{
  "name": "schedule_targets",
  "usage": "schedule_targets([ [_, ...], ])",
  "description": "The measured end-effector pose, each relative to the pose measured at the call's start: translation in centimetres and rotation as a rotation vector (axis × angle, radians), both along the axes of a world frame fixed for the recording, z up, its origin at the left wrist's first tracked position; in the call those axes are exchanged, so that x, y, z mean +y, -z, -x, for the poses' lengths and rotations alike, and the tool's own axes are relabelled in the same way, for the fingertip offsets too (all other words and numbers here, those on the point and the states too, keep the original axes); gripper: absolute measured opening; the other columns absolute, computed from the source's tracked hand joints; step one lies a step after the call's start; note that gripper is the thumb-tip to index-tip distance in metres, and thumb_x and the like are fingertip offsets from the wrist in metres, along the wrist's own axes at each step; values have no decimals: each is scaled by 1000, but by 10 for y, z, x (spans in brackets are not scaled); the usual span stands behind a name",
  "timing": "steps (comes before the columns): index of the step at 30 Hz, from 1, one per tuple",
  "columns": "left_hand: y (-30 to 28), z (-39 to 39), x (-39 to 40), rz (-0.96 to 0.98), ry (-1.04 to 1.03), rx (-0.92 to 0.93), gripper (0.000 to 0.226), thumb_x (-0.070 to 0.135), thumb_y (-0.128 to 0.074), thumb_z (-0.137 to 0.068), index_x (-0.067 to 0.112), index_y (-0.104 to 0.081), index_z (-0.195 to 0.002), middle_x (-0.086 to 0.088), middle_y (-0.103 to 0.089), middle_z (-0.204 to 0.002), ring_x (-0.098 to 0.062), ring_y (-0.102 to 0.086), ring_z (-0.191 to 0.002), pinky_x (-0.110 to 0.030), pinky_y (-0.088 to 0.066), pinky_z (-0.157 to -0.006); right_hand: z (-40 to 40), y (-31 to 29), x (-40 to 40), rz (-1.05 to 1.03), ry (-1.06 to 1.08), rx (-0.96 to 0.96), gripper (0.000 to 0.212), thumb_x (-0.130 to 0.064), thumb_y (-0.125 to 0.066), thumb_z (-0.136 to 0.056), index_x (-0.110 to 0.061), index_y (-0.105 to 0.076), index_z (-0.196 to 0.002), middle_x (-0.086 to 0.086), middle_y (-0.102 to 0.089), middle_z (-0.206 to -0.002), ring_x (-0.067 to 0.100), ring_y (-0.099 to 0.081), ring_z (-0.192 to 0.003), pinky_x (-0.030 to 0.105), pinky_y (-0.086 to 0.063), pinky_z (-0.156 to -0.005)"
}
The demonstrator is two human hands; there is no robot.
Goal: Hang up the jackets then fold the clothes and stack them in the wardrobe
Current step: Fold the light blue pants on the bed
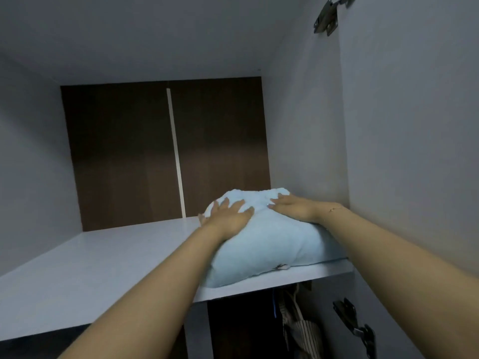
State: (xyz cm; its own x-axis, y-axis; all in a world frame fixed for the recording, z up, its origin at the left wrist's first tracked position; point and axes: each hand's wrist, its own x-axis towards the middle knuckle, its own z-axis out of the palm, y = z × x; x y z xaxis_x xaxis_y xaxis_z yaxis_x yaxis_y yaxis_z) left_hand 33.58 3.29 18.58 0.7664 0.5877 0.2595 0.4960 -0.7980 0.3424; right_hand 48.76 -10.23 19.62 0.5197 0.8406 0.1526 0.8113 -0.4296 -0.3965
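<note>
A folded light blue garment (269, 244) lies on the white upper shelf (103, 270) of the wardrobe, pushed against the right side wall. My left hand (228, 216) lies flat on top of its left part with the fingers spread. My right hand (295, 206) rests flat on its top right part, fingers straight and pointing left. Both hands press down on the cloth. The far end of the garment is hidden behind my hands.
The shelf's left and middle stretch back to a dark brown back panel (124, 156). The grey right wall (401, 125) carries metal hinges (329, 16). Below the shelf, hanging clothes, one of them striped (303, 330), show beside a white divider (198, 330).
</note>
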Motion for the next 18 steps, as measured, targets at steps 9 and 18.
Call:
schedule_targets([
  [9,35,-20,33,61,37,129,54,53,-15,-103,38,-5,-155,-1,11,-164,-29,11,-150,-54,-2,-119,-3,16,5,53,25,58,64,-60,-23,-101,-28,-19,-156,-5,-14,-163,15,-11,-150,32,-5,-119],
  [18,17,41,-25,-186,-35,-128,41,43,-25,-101,32,-59,-123,3,-54,-137,-24,-43,-133,-52,-22,-113,32,38,-37,-476,100,-77,43,-48,-42,-99,-27,-57,-134,-4,-49,-147,17,-43,-135,33,-34,-107],
])
